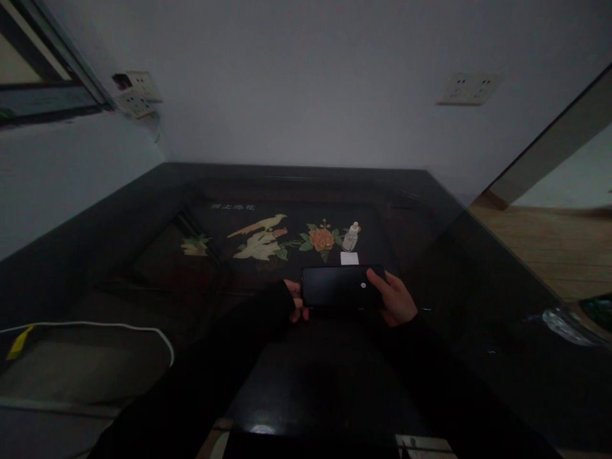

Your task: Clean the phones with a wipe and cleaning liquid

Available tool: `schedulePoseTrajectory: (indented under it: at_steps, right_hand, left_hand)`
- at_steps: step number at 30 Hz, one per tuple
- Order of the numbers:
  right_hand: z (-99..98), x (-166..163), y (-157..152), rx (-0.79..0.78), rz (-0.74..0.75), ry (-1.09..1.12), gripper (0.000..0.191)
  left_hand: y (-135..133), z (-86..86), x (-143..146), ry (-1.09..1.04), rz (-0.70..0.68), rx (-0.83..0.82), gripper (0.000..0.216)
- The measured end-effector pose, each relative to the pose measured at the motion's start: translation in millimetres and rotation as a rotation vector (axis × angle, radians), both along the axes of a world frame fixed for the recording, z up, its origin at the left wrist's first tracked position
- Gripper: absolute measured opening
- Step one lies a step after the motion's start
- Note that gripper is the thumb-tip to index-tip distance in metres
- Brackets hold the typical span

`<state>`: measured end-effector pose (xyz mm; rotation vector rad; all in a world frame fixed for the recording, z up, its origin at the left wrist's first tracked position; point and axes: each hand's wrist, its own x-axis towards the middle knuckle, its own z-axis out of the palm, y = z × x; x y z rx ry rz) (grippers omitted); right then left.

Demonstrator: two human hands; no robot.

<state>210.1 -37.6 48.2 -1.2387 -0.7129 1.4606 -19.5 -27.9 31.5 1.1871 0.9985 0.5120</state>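
The left hand and right hand, fingers pinching its short ends, hold a flat black glass phone level over the dark inlaid bench; taking the small white plastic bottle at twelve o'clock would likely need one hand freed.

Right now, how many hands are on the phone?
2: the left hand grips the left end of the phone, and the right hand grips the right end.

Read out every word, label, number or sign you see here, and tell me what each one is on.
Dark inlaid table top: a short row of pale characters above the bird inlay, too blurred to read.
Black rectangular phone, held in the left hand and right hand: a small round white mark, no letters legible.
Small white bottle: no readable label.
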Motion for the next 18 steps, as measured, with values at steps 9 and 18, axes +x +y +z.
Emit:
schedulePoseTrajectory:
  at_steps: [9, 18]
  right_hand:
    - [-2.4, 2.1, 2.1, 0.029, -0.005, 0.017, 0.035]
    - [-6.6, 8.6, 7.3, -0.009, 0.004, -0.005, 0.034]
  left_hand:
    - [2.0, -10.3, -3.8, -0.003, -0.053, 0.055, 0.017]
    - [-7.5, 0.9, -3.8, -0.038, -0.096, 0.150, 0.017]
